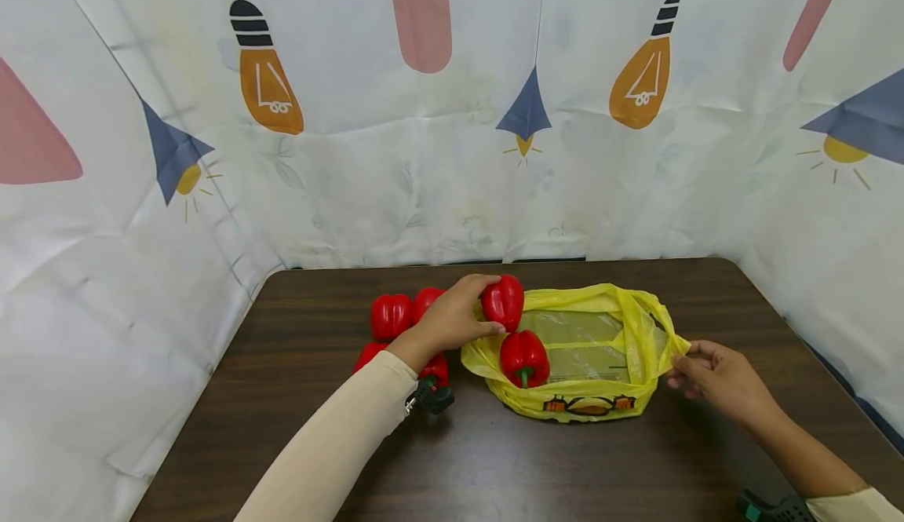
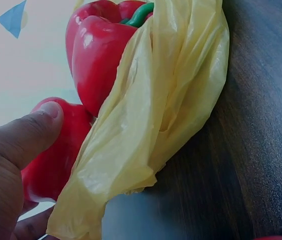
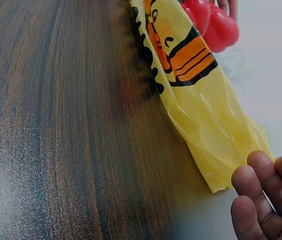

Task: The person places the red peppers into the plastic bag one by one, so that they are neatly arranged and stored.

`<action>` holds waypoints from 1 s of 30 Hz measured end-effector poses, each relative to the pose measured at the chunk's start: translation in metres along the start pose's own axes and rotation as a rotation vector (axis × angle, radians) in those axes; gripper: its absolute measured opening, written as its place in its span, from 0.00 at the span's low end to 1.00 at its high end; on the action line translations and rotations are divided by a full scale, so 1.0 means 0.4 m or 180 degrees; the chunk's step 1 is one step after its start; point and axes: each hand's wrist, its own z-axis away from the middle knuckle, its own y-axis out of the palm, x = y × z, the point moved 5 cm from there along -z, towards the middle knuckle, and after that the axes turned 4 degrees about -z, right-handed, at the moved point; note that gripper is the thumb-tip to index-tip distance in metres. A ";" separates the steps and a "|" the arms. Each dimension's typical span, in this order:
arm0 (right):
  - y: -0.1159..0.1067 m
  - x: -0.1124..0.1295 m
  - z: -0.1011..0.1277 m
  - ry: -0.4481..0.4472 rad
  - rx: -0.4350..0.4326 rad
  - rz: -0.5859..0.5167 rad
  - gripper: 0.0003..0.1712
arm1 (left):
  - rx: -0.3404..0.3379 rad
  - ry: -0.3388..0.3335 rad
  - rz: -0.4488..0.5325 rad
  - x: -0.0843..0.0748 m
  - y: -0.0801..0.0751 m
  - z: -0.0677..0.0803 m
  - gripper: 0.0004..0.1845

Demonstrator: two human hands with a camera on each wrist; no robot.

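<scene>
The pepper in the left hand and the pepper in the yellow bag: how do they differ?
The held pepper is gripped by the left hand at the yellow bag's rim; the bagged pepper lies inside, touched by no hand. The bagged pepper's green stem shows; the held pepper's stem does not. Both are red and glossy.

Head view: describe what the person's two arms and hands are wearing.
The left arm wears a long, close-fitting cream sleeve down to the wrist, with a small black device strapped beneath it. The right arm shows a cream cuff further up and a dark device. Both hands are bare.
</scene>
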 end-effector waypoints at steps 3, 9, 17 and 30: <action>0.000 -0.002 -0.001 -0.0008 -0.0004 -0.0013 0.24 | 0.0009 -0.0025 -0.0032 -0.002 0.004 -0.003 0.46; 0.000 -0.003 -0.001 -0.0024 -0.0005 -0.0016 0.24 | 0.0037 -0.0080 -0.0142 -0.004 0.008 -0.005 0.46; 0.000 -0.002 -0.001 -0.0009 -0.0003 0.0000 0.25 | 0.0037 -0.0028 -0.0139 -0.011 -0.001 0.000 0.44; -0.001 0.000 -0.004 0.0000 0.0001 0.0021 0.24 | -0.0033 0.0022 -0.0003 -0.008 -0.057 0.045 0.43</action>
